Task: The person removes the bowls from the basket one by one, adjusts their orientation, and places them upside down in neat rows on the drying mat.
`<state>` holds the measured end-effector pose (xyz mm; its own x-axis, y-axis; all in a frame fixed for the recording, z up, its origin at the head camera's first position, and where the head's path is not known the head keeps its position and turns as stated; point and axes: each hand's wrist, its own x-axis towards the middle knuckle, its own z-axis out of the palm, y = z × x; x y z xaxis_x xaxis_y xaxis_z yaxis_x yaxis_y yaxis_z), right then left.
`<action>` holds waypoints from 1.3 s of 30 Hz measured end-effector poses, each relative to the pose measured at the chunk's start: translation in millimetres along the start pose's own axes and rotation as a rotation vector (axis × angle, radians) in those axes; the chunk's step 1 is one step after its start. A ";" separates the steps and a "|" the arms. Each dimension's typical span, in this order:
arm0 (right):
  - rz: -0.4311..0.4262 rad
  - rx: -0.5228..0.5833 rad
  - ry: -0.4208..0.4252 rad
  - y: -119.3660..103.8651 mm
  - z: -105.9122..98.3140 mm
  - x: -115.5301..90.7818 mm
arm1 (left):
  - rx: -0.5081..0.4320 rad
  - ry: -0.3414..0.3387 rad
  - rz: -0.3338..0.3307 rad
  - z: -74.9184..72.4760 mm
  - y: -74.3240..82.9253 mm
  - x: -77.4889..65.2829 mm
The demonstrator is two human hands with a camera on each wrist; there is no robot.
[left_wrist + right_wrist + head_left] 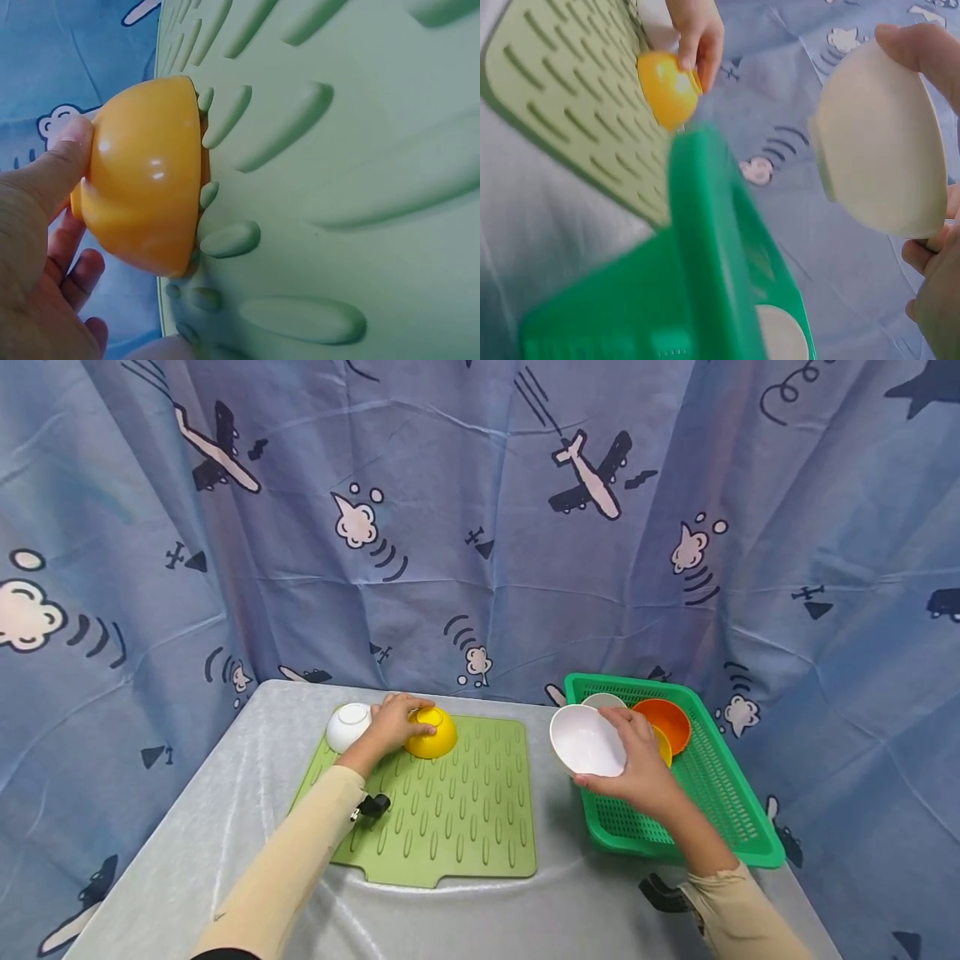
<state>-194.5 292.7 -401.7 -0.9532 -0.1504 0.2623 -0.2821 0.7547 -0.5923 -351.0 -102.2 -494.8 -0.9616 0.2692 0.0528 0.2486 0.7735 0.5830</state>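
Observation:
My left hand pinches the foot of a yellow bowl, which sits upside down on the green drying mat. In the left wrist view, the thumb and fingers meet at the foot of that bowl, and its rim touches the ridges. Beside it on the mat stands an inverted white bowl. At the left edge of the green basket, my right hand holds another white bowl by its rim, tilted with the inside towards me. The right wrist view shows that bowl's outside.
Inside the basket lie an orange bowl, a partly hidden yellow bowl and a white bowl. A pale cloth covers the table. Behind it hangs a blue curtain with airplane prints.

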 end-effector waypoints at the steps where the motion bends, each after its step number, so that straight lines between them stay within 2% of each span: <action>1: -0.012 0.005 0.002 -3.0 5.1 1.9 | 0.000 0.001 -0.001 -1.0 -0.2 -0.7; 12: -0.078 0.026 -0.023 -35.8 43.3 13.1 | 0.021 0.045 -0.041 3.6 5.1 -5.2; 17: -0.111 0.043 -0.031 -42.8 58.2 18.1 | 0.005 0.081 -0.050 5.4 8.2 -8.3; 22: -0.129 0.061 -0.045 -51.4 70.0 21.9 | 0.006 0.082 -0.057 4.6 14.0 -11.0; 28: -0.139 0.026 -0.054 -61.6 83.1 26.2 | 0.007 0.114 -0.043 4.3 13.0 -14.5; 34: -0.173 0.005 -0.051 -65.5 95.4 27.7 | -0.151 0.167 0.029 -3.5 17.3 -28.5; 36: -0.180 0.006 -0.043 -65.8 98.3 27.3 | -0.217 0.159 0.059 -8.4 21.1 -35.5; 39: -0.189 -0.002 -0.028 -65.8 101.6 26.9 | -0.357 0.112 0.071 -17.3 28.6 -48.3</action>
<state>-212.6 174.1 -433.0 -0.8859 -0.3075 0.3474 -0.4563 0.7123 -0.5333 -299.5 -103.1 -466.7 -0.9551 0.2353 0.1802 0.2780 0.5008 0.8197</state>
